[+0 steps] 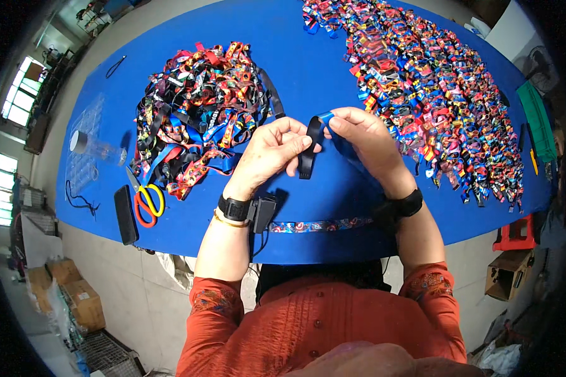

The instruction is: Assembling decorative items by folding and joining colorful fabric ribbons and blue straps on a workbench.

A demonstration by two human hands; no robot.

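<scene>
Over the blue table, both of my hands grip one looped fabric strap point(307, 160), black on the part hanging down and blue at its upper bend. My left hand point(271, 149) pinches the black part between thumb and fingers. At the blue bend, my right hand point(366, 137) closes its thumb and fingertips on the strap. A printed strap point(321, 226) lies flat along the table's near edge, below my hands. Left of my left hand rises a tangled heap of colourful printed straps point(198, 113).
Rows of small folded colourful straps point(434, 94) cover the right of the table point(283, 63). Scissors point(149, 204) with red and yellow handles lie beside a dark case point(126, 215) at left. Behind them are a clear bottle point(97, 148) and a clear compartment tray point(85, 125). A green bin point(537, 119) stands far right.
</scene>
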